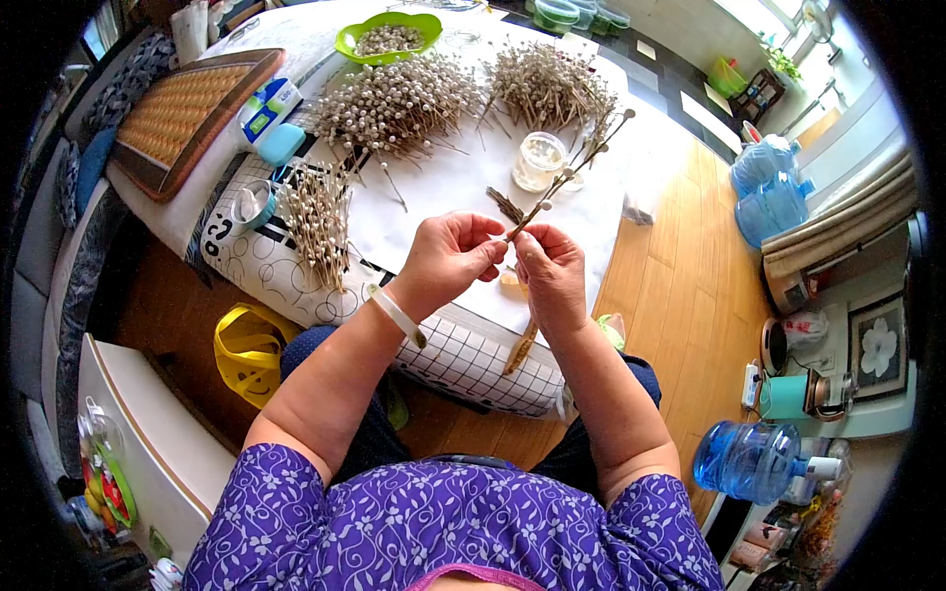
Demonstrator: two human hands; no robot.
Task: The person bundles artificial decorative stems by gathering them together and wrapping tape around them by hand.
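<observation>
Purple floral cloth shirt (443, 522) nearest; my left hand (448, 261) and right hand (554, 276) pinch a thin brown budded twig (568, 173), seemingly part-built; loose pale-tipped stems (399, 106) beyond.

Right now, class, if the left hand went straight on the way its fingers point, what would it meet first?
Apart from the budded stem at its fingertips, the left hand would likely meet the right hand first, though depth is hard to judge from one view.

Showing wooden floorboards (670, 266) beyond the right edge of the worktop (463, 28), reaching dark tiles (665, 74) past its far right corner; catching daylight from a window (757, 16) farther off; including a beige curtain (843, 222) at right, grey seating (32, 276) at left.
</observation>
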